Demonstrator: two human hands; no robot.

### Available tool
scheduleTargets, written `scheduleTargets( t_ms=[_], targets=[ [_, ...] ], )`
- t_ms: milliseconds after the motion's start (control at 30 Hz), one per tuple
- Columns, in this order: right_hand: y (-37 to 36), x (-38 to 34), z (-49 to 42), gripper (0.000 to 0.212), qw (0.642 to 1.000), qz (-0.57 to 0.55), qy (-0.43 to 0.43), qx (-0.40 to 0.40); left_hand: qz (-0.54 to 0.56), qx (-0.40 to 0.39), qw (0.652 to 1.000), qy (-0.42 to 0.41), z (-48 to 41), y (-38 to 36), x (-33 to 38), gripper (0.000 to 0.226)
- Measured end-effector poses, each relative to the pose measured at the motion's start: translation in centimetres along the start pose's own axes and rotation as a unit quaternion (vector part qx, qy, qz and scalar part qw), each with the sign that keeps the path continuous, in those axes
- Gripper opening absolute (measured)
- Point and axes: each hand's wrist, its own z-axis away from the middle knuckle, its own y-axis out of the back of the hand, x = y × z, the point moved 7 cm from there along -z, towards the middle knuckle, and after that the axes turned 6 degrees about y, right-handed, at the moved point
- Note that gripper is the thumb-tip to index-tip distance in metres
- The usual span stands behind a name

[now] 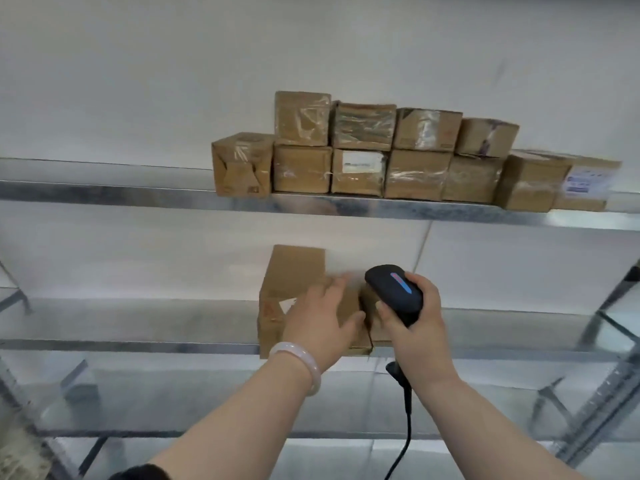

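A brown cardboard box (pixel 294 271) stands on the middle metal shelf (pixel 138 346), its front at the shelf's front edge. My left hand (pixel 320 317), with a pale bangle on the wrist, lies against the box's front with fingers spread and fairly straight. My right hand (pixel 415 323) grips a black handheld barcode scanner (pixel 393 289) with a lit blue and red strip on top. The scanner head points at the box's right part. Its black cable (pixel 405 441) hangs down between my forearms. A second, smaller box is partly hidden behind the scanner and my right hand.
The upper shelf (pixel 104 195) carries several taped cardboard boxes (pixel 398 154) in two rows, from the middle to the right. A white wall is behind. Diagonal metal braces (pixel 606 306) stand at the right, and lower shelf levels show below.
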Motion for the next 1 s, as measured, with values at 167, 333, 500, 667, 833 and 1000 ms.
scheduleTargets(
  t_ms=[167, 333, 500, 667, 833, 1000],
  targets=[
    [7.3, -0.9, -1.9, 0.051, 0.998, 0.021, 0.013, 0.056, -0.002, -0.011, 0.999, -0.047, -2.4, -1.2, 7.9, 0.069],
    [13.5, -1.9, -4.6, 0.052, 0.991, 0.069, 0.029, 0.11, -0.011, -0.014, 0.994, -0.108, -5.0, -1.3, 15.8, 0.069],
    [18.0, -3.8, -6.3, 0.05, 0.979, 0.103, 0.047, 0.167, -0.012, -0.023, 0.987, -0.159, -7.1, -1.9, 22.2, 0.069],
    [21.3, -4.5, -7.3, 0.051, 0.968, 0.145, 0.042, 0.202, -0.013, -0.04, 0.981, -0.19, -8.2, -3.7, 26.4, 0.069],
    [25.3, -3.9, -8.2, 0.05, 0.962, 0.157, 0.04, 0.218, -0.012, -0.046, 0.979, -0.199, -8.9, -5.3, 29.6, 0.07],
    [30.8, -2.9, -11.3, 0.049, 0.966, 0.142, 0.061, 0.209, 0.007, -0.049, 0.978, -0.203, -10.0, -7.6, 34.4, 0.073]
  ],
)
